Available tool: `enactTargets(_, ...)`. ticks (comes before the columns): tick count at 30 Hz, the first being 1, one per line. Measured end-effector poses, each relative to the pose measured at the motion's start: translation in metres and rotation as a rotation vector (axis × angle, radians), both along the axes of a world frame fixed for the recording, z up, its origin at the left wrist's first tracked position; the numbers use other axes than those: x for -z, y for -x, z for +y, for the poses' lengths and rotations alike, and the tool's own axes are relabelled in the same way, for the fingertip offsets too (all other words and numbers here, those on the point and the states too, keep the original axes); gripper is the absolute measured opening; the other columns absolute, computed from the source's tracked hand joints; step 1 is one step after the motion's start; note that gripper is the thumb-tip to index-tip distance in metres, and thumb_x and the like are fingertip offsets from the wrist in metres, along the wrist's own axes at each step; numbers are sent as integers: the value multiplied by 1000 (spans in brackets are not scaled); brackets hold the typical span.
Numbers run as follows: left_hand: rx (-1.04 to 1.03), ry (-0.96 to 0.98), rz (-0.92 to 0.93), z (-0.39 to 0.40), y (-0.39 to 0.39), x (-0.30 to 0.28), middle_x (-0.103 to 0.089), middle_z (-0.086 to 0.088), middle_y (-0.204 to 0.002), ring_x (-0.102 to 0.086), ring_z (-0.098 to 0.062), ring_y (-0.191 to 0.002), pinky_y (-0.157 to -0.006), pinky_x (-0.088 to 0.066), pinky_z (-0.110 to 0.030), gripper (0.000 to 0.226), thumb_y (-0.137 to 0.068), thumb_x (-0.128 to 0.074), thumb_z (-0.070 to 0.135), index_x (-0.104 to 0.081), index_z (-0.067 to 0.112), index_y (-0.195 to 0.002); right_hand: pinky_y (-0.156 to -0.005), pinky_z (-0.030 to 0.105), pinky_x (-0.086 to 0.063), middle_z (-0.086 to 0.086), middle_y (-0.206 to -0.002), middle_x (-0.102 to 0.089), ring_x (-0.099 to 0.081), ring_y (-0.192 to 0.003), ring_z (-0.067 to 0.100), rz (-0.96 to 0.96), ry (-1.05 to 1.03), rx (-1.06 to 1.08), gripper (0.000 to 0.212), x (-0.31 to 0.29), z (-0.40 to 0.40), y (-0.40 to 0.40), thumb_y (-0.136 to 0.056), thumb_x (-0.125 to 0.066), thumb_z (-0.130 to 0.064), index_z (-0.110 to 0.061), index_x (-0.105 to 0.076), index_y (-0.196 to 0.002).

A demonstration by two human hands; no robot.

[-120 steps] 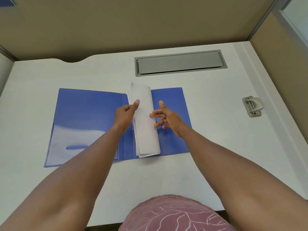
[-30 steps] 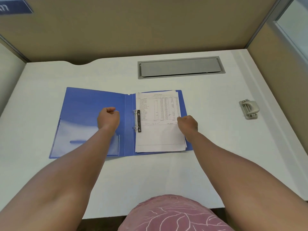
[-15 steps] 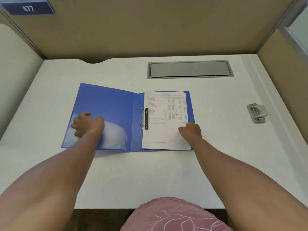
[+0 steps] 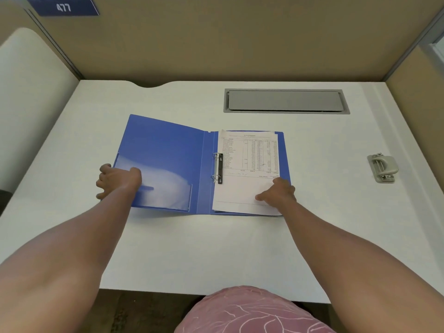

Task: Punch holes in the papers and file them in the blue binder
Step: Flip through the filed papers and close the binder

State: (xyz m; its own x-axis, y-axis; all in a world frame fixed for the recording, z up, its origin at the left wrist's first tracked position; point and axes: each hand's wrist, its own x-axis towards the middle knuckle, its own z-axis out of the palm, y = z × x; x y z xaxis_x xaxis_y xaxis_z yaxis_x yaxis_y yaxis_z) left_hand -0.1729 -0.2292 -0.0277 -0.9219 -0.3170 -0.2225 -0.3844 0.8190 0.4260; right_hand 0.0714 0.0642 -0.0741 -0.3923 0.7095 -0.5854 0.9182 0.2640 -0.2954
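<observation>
The blue binder (image 4: 168, 145) lies open on the white desk. A stack of printed papers (image 4: 240, 188) sits on its right half, threaded on the two metal rings (image 4: 217, 168). My left hand (image 4: 117, 181) is at the outer left edge of the front cover, thumb on top and fingers curled around the edge. My right hand (image 4: 278, 192) rests on the lower right corner of the papers with fingers curled and thumb pointing left. A clear pocket covers the lower part of the left cover.
A grey hole punch (image 4: 383, 168) stands alone at the right of the desk. A grey cable hatch (image 4: 286, 100) is set into the desk behind the binder. Tan partitions close off the back and right; the desk's front edge (image 4: 216, 294) is near my lap.
The papers went from curled over the rings to flat on the right half. My left hand slid from the middle of the cover to its left edge. My right hand stayed on the papers.
</observation>
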Motion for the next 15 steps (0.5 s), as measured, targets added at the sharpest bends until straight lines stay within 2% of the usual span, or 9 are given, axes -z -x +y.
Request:
enactTargets(3, 1, -11, 15, -3, 5, -4, -46, -12, -142, -37, -30, -134, -105, -29, -51, 62, -82, -55, 29, -34, 13, -139, -106, 48, -40, 4, -151, -25, -24, -139, 29, -63, 18, -109, 113, -4, -2, -3, -60, -88, -49, -14, -26, -148)
enactTargets(5, 7, -18, 17, -4, 8, -7, -48, -11, -140, -39, -31, -132, -105, -30, -50, 61, -83, -54, 29, -34, 13, -138, -105, 48, -40, 2, -154, -19, -21, -141, 29, -99, -4, -194, 120, -5, -4, -6, -56, -89, -50, -16, -22, -149)
enactTargets(11, 46, -51, 19, -6, 16, -15, -53, -11, -136, -47, -34, -126, -105, -35, -51, 58, -84, -52, 30, -36, 13, -137, -106, 45, -39, 5, -160, -1, -14, -143, 32, -205, -106, -387, 120, -6, -11, -14, -57, -89, -43, -20, -16, -149)
enactTargets(15, 57, -72, 22, -6, 17, -19, -54, -12, -134, -50, -35, -124, -105, -37, -52, 57, -84, -53, 32, -37, 13, -136, -106, 45, -39, 9, -160, 5, -17, -142, 35, -258, -162, -485, 117, -3, -12, -17, -60, -88, -34, -22, -14, -149)
